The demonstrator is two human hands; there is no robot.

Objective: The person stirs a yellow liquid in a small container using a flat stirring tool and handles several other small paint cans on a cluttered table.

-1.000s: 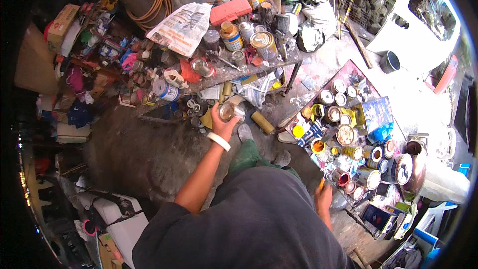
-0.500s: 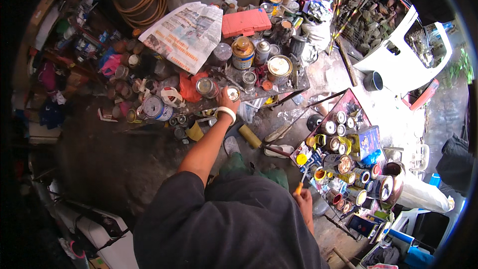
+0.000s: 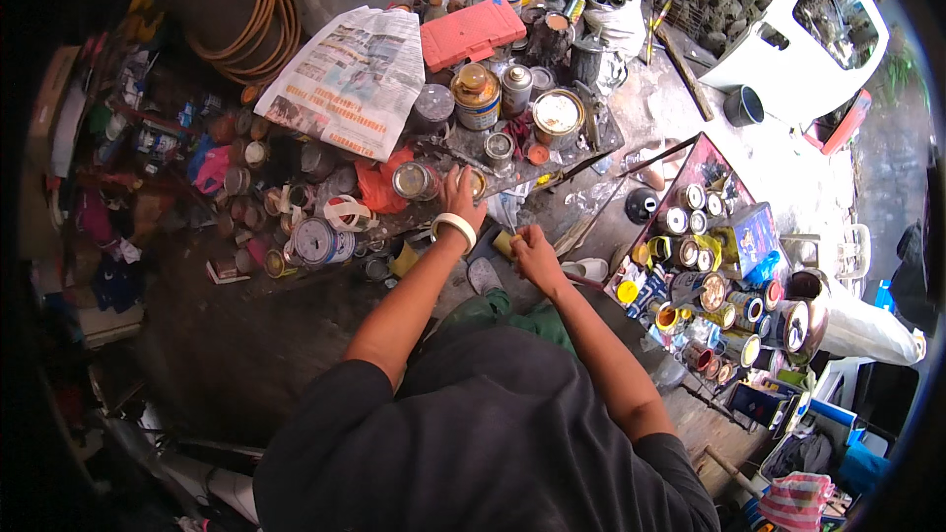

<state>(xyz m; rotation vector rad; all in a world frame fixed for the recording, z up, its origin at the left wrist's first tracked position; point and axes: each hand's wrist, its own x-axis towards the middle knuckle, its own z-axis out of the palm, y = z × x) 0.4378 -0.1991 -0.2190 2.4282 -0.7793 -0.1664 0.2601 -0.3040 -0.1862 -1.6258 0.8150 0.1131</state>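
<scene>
Table [image 3: 512, 177] of worn grey boards, crowded with tins, jars and rags, runs across the upper middle, its near edge just in front of the person. To its right, lower down, a stained board [image 3: 702, 166] bears a dense cluster of paint cans, many with rounded lids facing up. Beyond that stands a white door-like frame [image 3: 754, 64]. On the table a sheet of newspaper [image 3: 345, 84] lies spread toward the left, and just beside its upper right corner sits a coral-red case [image 3: 473, 34]. The left hand [image 3: 459, 197], a white band [image 3: 455, 229] around its wrist, is at the table's near edge; the right hand [image 3: 535, 254] is near it, lower and to the right, in front of a yellow roll [image 3: 501, 243] on the floor. How far the right grip is closed, and on what, I cannot tell. Behind the left hand stand a wide pale-topped tin [image 3: 559, 113] and a can with an amber lid [image 3: 477, 97]; a clear-sided jar [image 3: 414, 180] is just to its left. Smallest is the short tin [image 3: 479, 184] at the table's edge: the left grip is closed around it, thumb and fingers curved, the round top partly showing.
</scene>
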